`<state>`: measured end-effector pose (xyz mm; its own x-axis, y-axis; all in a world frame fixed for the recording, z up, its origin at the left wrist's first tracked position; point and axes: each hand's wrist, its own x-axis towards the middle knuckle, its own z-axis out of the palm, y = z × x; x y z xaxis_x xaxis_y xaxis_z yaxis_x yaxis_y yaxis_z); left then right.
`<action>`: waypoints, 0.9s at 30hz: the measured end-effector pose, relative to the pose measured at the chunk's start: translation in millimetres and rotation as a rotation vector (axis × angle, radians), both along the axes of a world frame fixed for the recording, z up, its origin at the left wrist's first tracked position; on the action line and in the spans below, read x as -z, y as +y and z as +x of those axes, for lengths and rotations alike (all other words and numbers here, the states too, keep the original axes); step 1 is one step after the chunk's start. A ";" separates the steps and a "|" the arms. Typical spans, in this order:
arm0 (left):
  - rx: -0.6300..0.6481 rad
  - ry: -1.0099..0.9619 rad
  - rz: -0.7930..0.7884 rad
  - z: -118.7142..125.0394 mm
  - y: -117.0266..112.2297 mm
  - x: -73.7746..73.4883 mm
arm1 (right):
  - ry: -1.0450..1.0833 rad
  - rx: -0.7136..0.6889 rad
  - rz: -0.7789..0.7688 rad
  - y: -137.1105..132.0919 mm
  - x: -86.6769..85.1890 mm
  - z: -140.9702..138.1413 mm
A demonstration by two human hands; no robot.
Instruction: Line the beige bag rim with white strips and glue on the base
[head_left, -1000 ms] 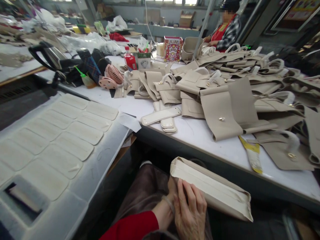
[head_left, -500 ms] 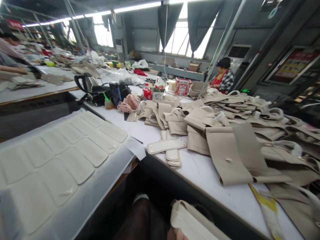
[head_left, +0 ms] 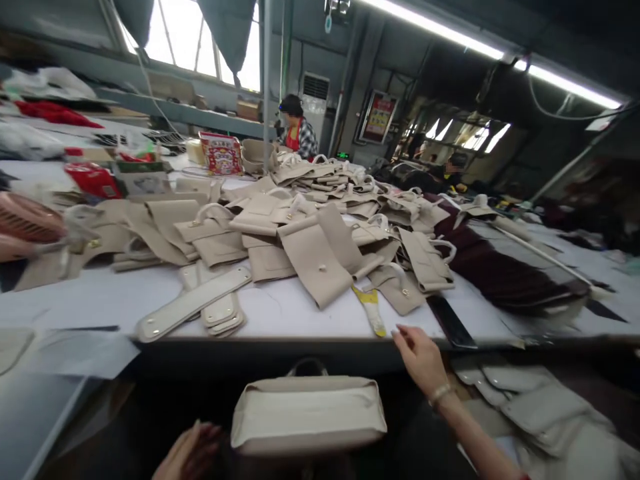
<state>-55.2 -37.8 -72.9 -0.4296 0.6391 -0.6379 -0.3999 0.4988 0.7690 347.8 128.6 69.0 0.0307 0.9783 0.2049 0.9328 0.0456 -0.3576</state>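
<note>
A beige handbag (head_left: 310,415) with a pale panel facing up rests at the bottom middle, its dark handle pointing toward the table. My left hand (head_left: 193,452) is open just left of the bag, apart from it, its fingers slightly blurred. Beyond the bag's right side, my right hand (head_left: 419,357) reaches over the table edge with fingers loosely bent and nothing in them. Closest to those fingertips lies a flat yellow-and-white strip-like thing (head_left: 373,312), its kind unclear. A black phone-like slab (head_left: 451,323) lies right of that hand.
Beige bag pieces (head_left: 315,257) are heaped across the white table (head_left: 290,317). Pale straps with metal studs (head_left: 195,303) lie at its front left. Grey-beige panels (head_left: 540,400) are stacked low at right. A pink fan (head_left: 30,223) stands at left. A person (head_left: 299,130) is behind the heap.
The view has swung right. The bag now sits fully in sight at the bottom middle; fingers touched it before. My right hand has moved out to the table edge, and my left hand shows beside the bag.
</note>
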 end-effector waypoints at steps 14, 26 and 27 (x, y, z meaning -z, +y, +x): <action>1.418 0.511 0.622 138.5 147.7 -168.1 | -0.065 0.048 -0.319 56.2 26.5 -25.9; 2.154 0.154 0.403 247.4 195.3 -127.8 | 0.853 0.367 -0.543 -119.1 102.1 -35.3; 2.181 0.116 0.352 250.5 198.3 -125.1 | 0.911 0.378 -0.549 -121.8 109.0 -52.1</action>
<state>195.3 160.5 52.1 0.8863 0.0884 -0.4546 0.4630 -0.1472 0.8741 295.8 6.8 -40.0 0.2623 0.8253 -0.5002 0.2348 -0.5573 -0.7964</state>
